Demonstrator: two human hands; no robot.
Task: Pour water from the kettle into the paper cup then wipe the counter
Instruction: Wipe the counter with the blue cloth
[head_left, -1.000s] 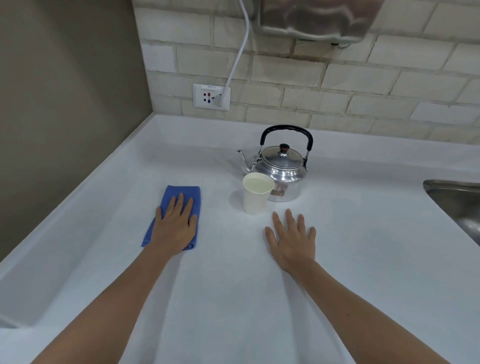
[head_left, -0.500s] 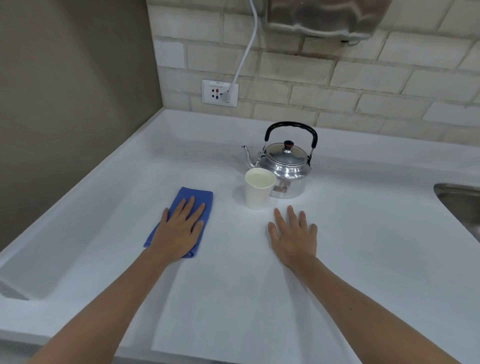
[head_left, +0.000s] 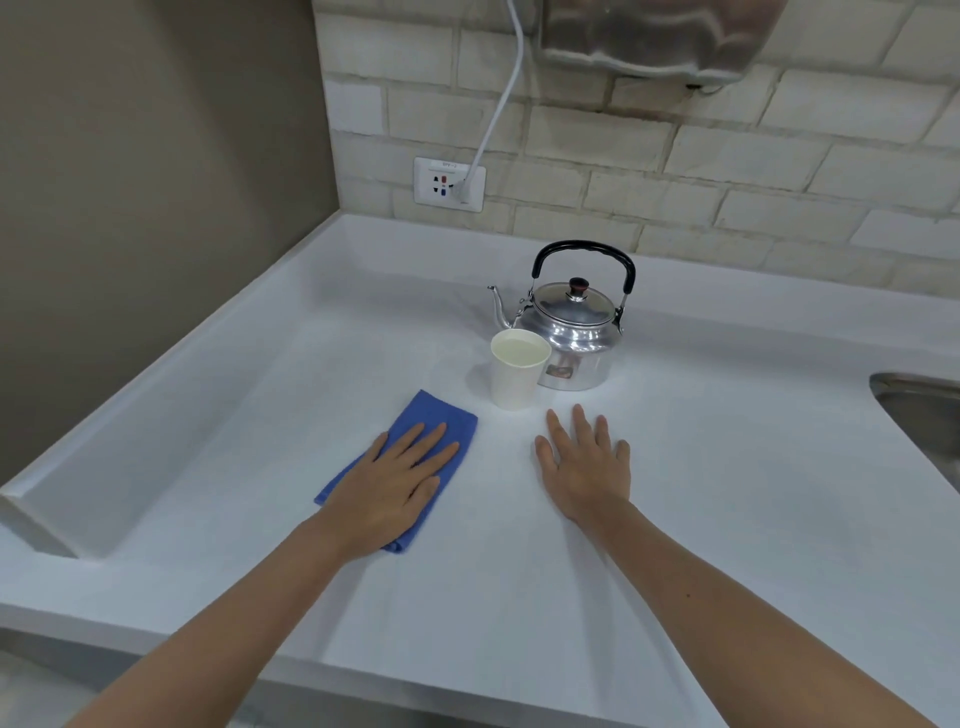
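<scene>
Kettle (head_left: 571, 332) stands upright on the tabletop (head_left: 727, 493), touching the filled paper cup (head_left: 518, 375) in front; pouring looks done. Left hand (head_left: 395, 486), flat and unclenched on the blue cloth (head_left: 434, 415), has slid it rightward since a second ago, wiping underway; right hand (head_left: 587, 467) rests open, empty

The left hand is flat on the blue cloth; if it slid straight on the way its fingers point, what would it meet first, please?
Probably the paper cup: the left hand angles toward its base across bare counter, though it might just pass beside it.
</scene>
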